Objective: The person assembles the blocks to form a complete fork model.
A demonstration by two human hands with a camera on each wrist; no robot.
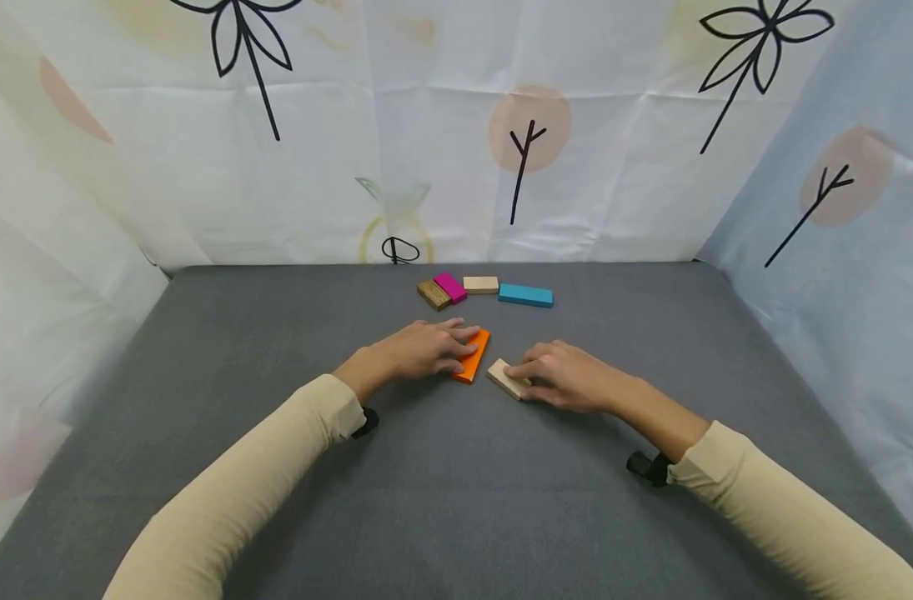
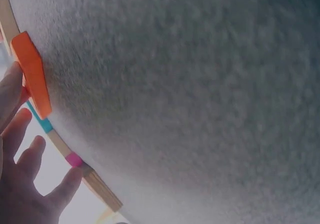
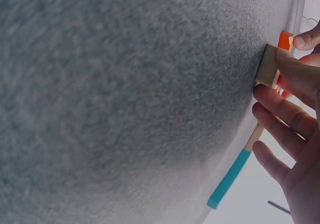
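Observation:
An orange block [image 1: 473, 357] lies flat on the grey table. My left hand [image 1: 423, 347] is at its left side, with thumb and index finger on it; the other fingers spread out. In the left wrist view the near face of the orange block [image 2: 32, 74] shows beside the thumb. Just to the right, a pale wooden block [image 1: 509, 379] sits at a slant, its right end partly covered by fingers. My right hand [image 1: 572, 375] pinches it between thumb and index finger. In the right wrist view the thumb presses the wooden block [image 3: 267, 66]. A small gap separates the two blocks.
Behind the hands lies a loose row on the grey table [image 1: 426, 517]: a brown block [image 1: 433, 294], a magenta block [image 1: 451, 287], another pale block [image 1: 481, 285] and a blue block [image 1: 526, 295]. Printed white cloth [image 1: 441, 125] hangs along the table's back and sides.

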